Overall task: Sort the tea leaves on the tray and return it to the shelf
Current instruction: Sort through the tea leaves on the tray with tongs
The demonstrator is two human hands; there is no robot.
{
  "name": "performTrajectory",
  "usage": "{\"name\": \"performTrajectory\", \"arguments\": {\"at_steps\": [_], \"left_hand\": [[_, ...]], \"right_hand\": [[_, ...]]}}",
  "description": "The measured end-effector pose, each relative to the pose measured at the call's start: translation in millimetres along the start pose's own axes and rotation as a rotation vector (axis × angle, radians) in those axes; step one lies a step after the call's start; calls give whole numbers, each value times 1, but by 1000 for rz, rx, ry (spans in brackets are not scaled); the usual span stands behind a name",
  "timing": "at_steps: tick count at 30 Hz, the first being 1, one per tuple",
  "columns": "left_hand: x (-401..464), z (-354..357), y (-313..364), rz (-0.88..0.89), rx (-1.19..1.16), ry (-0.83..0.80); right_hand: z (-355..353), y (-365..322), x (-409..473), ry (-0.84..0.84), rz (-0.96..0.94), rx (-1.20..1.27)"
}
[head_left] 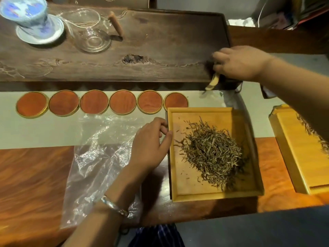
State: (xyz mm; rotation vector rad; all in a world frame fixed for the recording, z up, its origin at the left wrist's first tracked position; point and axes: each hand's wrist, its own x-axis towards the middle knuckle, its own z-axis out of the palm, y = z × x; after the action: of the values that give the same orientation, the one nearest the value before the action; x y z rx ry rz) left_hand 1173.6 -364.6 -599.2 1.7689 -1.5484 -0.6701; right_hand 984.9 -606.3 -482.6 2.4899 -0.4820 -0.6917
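A light wooden tray (179, 195) lies on the table at centre right, with a heap of dry tea leaves (211, 152) toward its right side. My left hand (151, 145) rests at the tray's left rim, fingers curled against the edge. Farther back, my right hand (238, 63) sits at the right end of the dark tea board (160, 41) and grips a pale wooden scoop (212, 82), whose tip points down toward the table.
A clear plastic bag (96, 157) lies left of the tray. Several round wooden coasters (94, 104) line up behind it. A second tray with tea leaves (302, 154) is at the right edge. A blue lidded cup (30, 16) and glass pitcher (89, 31) stand on the board.
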Motion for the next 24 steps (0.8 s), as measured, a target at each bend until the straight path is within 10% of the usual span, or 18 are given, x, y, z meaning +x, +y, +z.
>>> {"name": "performTrajectory", "arguments": {"at_steps": [13,19,24], "left_hand": [[-2,4,-5,-14,-41,62],[-3,9,-8,-19,-37,87],[-2,9,-10,-20,-41,106]], "right_hand": [[-29,-113,-128,591,982,1048],[-39,-228,-183,511,1129,1431],[-43,-256,-177,403,1089,1189]]}}
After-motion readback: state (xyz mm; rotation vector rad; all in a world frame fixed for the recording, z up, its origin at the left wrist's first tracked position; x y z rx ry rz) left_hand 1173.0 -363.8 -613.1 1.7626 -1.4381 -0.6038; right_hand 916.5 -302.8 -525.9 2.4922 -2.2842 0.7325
